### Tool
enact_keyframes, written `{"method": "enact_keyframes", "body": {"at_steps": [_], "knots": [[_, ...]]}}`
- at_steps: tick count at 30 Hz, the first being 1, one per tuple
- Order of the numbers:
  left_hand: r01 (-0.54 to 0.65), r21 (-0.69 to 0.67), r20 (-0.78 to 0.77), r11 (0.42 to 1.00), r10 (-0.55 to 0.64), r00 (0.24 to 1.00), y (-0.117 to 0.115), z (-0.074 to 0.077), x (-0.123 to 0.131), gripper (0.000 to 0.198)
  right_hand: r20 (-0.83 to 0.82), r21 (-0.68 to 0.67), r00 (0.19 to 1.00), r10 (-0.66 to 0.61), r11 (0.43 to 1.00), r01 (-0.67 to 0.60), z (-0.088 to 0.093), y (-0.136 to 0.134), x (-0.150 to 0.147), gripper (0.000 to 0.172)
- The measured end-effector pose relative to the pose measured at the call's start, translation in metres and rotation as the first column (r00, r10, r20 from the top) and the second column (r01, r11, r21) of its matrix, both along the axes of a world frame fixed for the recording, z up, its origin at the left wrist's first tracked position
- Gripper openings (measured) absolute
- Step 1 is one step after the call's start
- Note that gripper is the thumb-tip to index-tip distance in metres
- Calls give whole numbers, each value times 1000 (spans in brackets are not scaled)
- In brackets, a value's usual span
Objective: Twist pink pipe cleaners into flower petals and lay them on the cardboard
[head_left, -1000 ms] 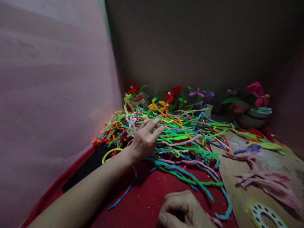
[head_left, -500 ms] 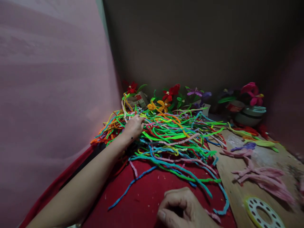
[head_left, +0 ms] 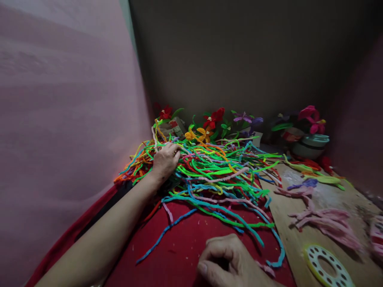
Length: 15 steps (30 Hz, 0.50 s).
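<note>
A big tangle of bright chenille pipe cleaners (head_left: 209, 171) in green, blue, orange, pink and red lies across the red surface. My left hand (head_left: 166, 161) reaches into the left part of the tangle, palm down. Its fingers are bent in among the stems, and their tips are hidden, so what they grip cannot be seen. Close to me, my right hand (head_left: 230, 259) is loosely curled, thumb near the bent fingers, with nothing visible in it. A short pink piece (head_left: 266, 269) lies beside its wrist.
Pipe-cleaner flowers, including a red one (head_left: 214, 118) and an orange one (head_left: 205, 134), stand behind the tangle. To the right, a wooden board (head_left: 281, 223) bears pink petal shapes (head_left: 332, 227) and a white-and-yellow ring with holes (head_left: 327, 265). A pale green pot (head_left: 311, 147) stands behind. A pink wall (head_left: 74, 119) rises at left.
My left hand has turned slightly and pushed a little lower into the tangle. The right hand stays curled in place. The view has shifted slightly to the right.
</note>
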State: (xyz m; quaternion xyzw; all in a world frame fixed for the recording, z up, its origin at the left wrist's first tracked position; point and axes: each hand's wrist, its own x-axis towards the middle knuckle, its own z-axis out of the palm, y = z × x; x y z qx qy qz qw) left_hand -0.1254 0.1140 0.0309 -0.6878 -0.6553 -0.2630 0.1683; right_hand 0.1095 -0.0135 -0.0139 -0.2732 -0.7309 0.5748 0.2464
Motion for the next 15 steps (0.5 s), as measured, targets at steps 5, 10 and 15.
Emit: {"method": "enact_keyframes", "body": {"at_steps": [5, 10, 15], "knots": [[44, 7, 84, 999, -44, 995, -8, 24, -9, 26, -3, 8, 1000, 6, 1000, -6, 0, -1, 1, 27], [81, -173, 80, 982, -68, 995, -9, 30, -15, 33, 7, 16, 1000, 7, 1000, -7, 1, -1, 1, 29], [-71, -214, 8, 974, 74, 997, 1, 15, -14, 25, 16, 14, 1000, 2, 1000, -2, -3, 0, 1, 27]]}}
